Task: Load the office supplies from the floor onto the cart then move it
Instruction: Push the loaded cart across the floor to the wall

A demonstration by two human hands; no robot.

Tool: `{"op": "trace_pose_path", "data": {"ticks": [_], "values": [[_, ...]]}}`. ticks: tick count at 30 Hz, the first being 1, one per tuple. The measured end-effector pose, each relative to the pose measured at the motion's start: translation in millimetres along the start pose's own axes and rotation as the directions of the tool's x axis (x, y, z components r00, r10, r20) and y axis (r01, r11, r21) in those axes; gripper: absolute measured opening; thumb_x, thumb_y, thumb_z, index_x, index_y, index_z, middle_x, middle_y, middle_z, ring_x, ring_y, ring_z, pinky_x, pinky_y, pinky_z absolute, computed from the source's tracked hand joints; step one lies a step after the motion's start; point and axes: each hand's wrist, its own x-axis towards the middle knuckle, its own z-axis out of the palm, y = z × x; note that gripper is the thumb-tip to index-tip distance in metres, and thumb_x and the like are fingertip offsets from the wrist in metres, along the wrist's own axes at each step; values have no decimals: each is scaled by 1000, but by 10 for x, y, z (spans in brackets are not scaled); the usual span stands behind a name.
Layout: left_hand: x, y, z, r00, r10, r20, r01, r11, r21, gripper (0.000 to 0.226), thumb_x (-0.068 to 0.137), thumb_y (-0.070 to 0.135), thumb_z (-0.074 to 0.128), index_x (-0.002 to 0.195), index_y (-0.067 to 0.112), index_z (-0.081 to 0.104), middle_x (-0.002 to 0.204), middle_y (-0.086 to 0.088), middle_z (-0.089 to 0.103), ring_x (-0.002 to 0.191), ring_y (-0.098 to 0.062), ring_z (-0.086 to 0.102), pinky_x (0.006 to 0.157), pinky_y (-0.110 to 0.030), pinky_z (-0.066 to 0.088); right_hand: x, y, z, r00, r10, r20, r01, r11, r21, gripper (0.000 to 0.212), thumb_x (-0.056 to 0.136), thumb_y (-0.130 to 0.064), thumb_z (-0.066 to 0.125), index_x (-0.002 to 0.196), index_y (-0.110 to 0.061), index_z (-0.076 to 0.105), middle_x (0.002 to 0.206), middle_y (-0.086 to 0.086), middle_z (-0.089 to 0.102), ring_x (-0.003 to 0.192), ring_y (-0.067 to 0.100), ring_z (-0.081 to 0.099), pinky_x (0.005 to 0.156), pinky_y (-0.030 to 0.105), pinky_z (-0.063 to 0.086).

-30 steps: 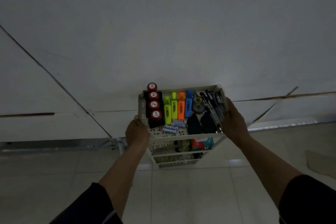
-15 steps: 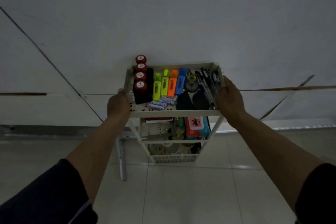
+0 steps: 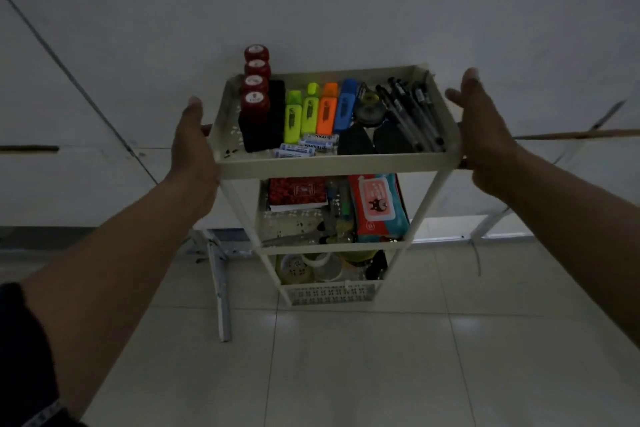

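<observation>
A cream three-tier cart (image 3: 332,163) stands on the tiled floor against the white wall. Its top tray holds several red-capped jars (image 3: 255,99), highlighters (image 3: 317,113), black pens (image 3: 408,114), batteries (image 3: 304,147) and dark clips. A red box (image 3: 297,191) and a pink wipes pack (image 3: 375,206) lie on the middle shelf, and tape rolls (image 3: 311,267) on the bottom one. My left hand (image 3: 194,146) lies with straight fingers along the tray's left rim. My right hand (image 3: 481,125) is spread beside the right rim. Neither hand holds anything.
A grey metal leg (image 3: 220,291) slants down to the floor just left of the cart. Thin metal legs and a hanging cable (image 3: 478,253) stand to the right by the wall. Pale floor tiles (image 3: 346,374) stretch toward me.
Both hands gripped the top tray's sides before; now their fingers have opened and come off the rim. The cart sits lower and closer in view.
</observation>
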Motion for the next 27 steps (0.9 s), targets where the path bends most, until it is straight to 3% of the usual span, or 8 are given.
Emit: {"op": "trace_pose_path", "data": {"ticks": [3, 5, 8, 12, 15, 19, 22, 27], "values": [[-53, -297, -181, 996, 39, -78, -48, 992, -120, 59, 93, 63, 34, 95, 14, 67, 95, -6, 72, 89, -21, 67, 78, -33, 50, -185, 352, -132, 992, 28, -124, -5, 983, 182, 47, 97, -53, 31, 134, -32, 50, 117, 8, 62, 108, 28, 59, 92, 46, 49], [-101, -609, -339, 991, -21, -131, 5, 993, -122, 61, 92, 66, 30, 99, 17, 66, 108, -6, 68, 110, -24, 61, 94, -42, 47, -333, 735, -149, 977, 123, -172, -72, 958, 277, 41, 98, -42, 36, 136, -30, 49, 116, 7, 63, 108, 28, 60, 88, 44, 52], [-179, -1171, -533, 981, -135, -138, 128, 990, -62, 66, 92, 66, 30, 115, 14, 64, 124, -8, 63, 119, -26, 54, 103, -46, 39, -502, 1329, -64, 971, 220, -92, -185, 938, 293, 42, 101, -23, 36, 141, -32, 44, 135, 10, 54, 116, 29, 55, 94, 49, 50], [-224, -1749, -585, 964, -250, -87, 249, 968, -25, 67, 93, 66, 30, 134, 20, 55, 137, -6, 56, 128, -23, 46, 108, -45, 30, -567, 1861, 136, 969, 247, -8, -241, 949, 205, 66, 93, 7, 39, 144, -35, 38, 148, 12, 41, 114, 24, 50, 104, 49, 44], [-278, -2059, -529, 960, -276, -45, 275, 961, -33, 65, 90, 70, 32, 134, 27, 55, 146, -8, 49, 139, -28, 38, 112, -48, 25, -538, 2115, 285, 964, 264, 15, -263, 951, 162, 75, 88, 12, 40, 147, -35, 35, 150, 6, 39, 121, 22, 47, 107, 48, 42], [-368, -2274, -434, 959, -282, 19, 282, 954, -98, 63, 90, 69, 33, 138, 32, 51, 147, -2, 47, 133, -25, 44, 104, -44, 34, -488, 2289, 473, 965, 252, 69, -260, 950, 172, 71, 85, 8, 42, 144, -31, 41, 144, -1, 48, 124, 19, 48, 106, 44, 43], [-359, -2333, -400, 962, -274, 14, 273, 953, -129, 65, 89, 70, 35, 142, 33, 46, 152, 4, 41, 138, -24, 38, 112, -49, 31, -483, 2364, 557, 971, 219, 97, -232, 961, 148, 72, 79, 1, 44, 141, -35, 45, 138, -6, 54, 123, 15, 50, 103, 44, 44], [-369, -2369, -334, 966, -258, -21, 255, 962, -101, 67, 90, 69, 34, 143, 30, 42, 152, 5, 40, 138, -22, 38, 111, -46, 33, -451, 2436, 548, 973, 211, 91, -223, 961, 164, 79, 80, 11, 39, 144, -34, 40, 141, -8, 51, 128, 18, 48, 105, 48, 44]]}}
